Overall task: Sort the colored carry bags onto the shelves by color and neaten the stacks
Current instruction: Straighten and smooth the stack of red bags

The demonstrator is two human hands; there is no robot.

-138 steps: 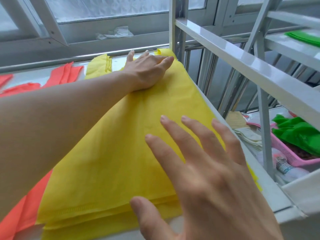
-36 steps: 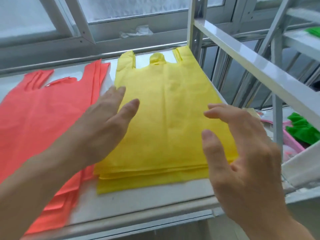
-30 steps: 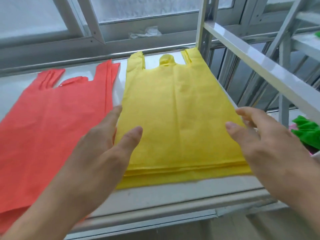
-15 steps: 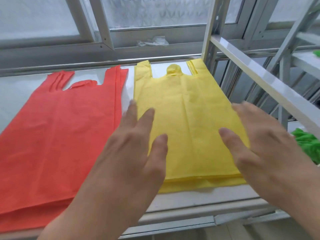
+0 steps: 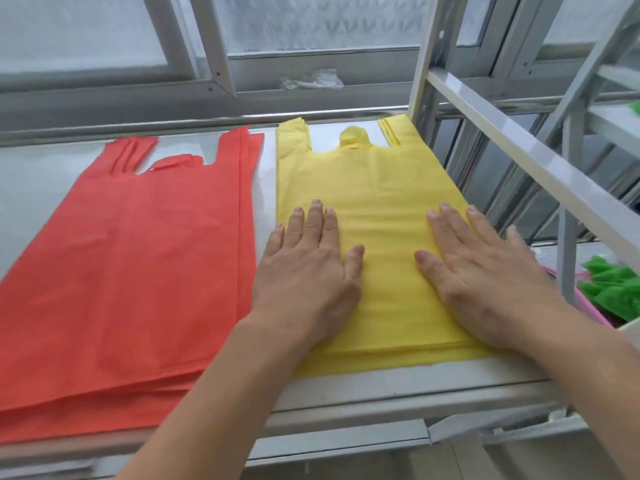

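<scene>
The shelf (image 5: 398, 379) was a pale metal board in a white rack, set against a window of frosted glass (image 5: 311, 22) in grey frames. On its left lay the red bags (image 5: 131, 265), stacked flat with handles toward the window, the lower edges a little staggered. Just beside them, a narrow strip of bare shelf between, lay the yellow bags (image 5: 377, 202), fairly square. The left hand (image 5: 308, 275) pressed flat on the yellow stack's left part, fingers straight, grasping nothing; the right hand (image 5: 478, 271) did likewise on its right part. Farther right, lower down, green bags (image 5: 613, 289) sat crumpled in a pink basket (image 5: 585, 313) (probably still unsorted). Two colours seemed placed; smoothing and the green seemed left.
</scene>
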